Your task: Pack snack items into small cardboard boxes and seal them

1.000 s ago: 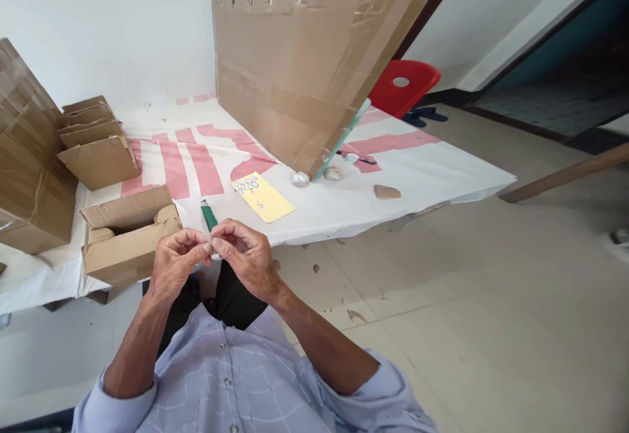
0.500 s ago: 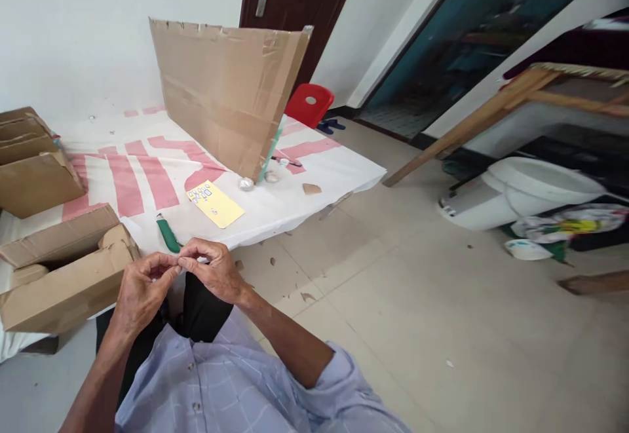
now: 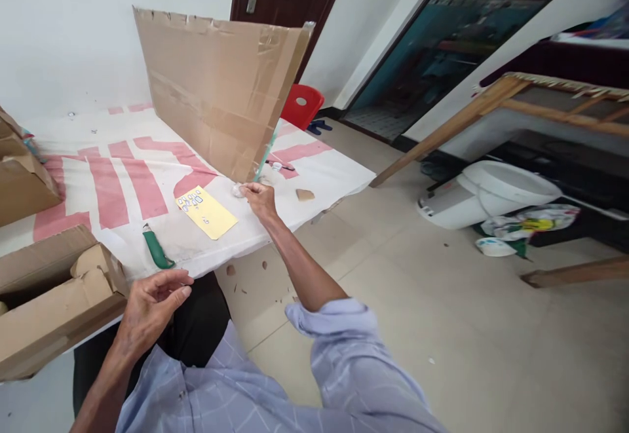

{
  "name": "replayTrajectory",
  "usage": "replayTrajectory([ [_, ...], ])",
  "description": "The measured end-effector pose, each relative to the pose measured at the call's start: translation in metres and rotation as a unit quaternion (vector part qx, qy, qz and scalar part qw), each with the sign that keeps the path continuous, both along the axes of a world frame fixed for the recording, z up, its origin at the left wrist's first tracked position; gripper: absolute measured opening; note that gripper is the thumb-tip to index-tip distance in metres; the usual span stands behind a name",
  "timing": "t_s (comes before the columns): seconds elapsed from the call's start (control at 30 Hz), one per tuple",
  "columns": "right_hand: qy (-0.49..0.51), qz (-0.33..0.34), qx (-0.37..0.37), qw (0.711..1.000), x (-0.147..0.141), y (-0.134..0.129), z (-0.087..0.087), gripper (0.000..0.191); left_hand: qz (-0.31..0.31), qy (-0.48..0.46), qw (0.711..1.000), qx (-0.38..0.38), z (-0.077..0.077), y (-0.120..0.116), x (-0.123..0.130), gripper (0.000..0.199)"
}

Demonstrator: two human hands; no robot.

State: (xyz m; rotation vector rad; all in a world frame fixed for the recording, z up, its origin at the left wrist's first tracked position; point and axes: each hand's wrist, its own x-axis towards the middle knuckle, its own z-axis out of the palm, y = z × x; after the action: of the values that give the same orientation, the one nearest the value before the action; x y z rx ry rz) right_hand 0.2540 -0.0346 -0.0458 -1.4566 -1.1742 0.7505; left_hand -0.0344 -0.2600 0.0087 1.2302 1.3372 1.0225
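Observation:
My right hand [image 3: 260, 201] reaches across the table's near edge. Its fingertips are pinched together at a small whitish round thing [image 3: 236, 190] by the foot of the standing cardboard panel [image 3: 211, 86]; what lies between them is too small to make out. Down at the lap, my left hand [image 3: 154, 299] is open, thumb and fingers apart, with nothing visible in it. Just above it lies a green-handled cutter [image 3: 157, 248]. A yellow card [image 3: 213, 220] with small outlined stickers at one end rests between the cutter and my right hand.
An open cardboard box [image 3: 54, 315] stands at the left, another box [image 3: 24, 181] behind it. A cardboard scrap [image 3: 304, 194] and a pen [image 3: 280, 166] lie near the table's right corner. A red chair [image 3: 303, 107] stands behind the panel; a white bucket [image 3: 496, 190] is on the floor.
My hands were together, pinching at the fingertips. Now they are apart: my right hand has moved forward to the whitish round thing, and my left hand has opened near the lap.

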Motion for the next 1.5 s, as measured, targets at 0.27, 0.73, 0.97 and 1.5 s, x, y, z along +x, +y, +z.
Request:
replayTrajectory([
  [0.27,-0.062,-0.07,-0.104,0.99,0.022,0.073,-0.048,0.01,-0.064,0.107,0.989,0.076,-0.009,0.062,0.032,0.026],
  [0.73,0.017,-0.08,-0.085,0.993,0.015,0.049,-0.043,0.018,-0.082,0.114,0.981,0.133,-0.035,0.136,0.059,0.032],
  [0.97,0.207,0.107,0.018,0.972,-0.031,-0.054,-0.013,0.05,-0.07,0.0,0.995,0.067,-0.024,0.15,0.089,0.088],
  [1.5,0.334,0.278,0.032,0.9,-0.12,-0.168,0.022,0.067,0.012,-0.104,0.986,0.127,-0.001,0.046,0.048,0.067],
])
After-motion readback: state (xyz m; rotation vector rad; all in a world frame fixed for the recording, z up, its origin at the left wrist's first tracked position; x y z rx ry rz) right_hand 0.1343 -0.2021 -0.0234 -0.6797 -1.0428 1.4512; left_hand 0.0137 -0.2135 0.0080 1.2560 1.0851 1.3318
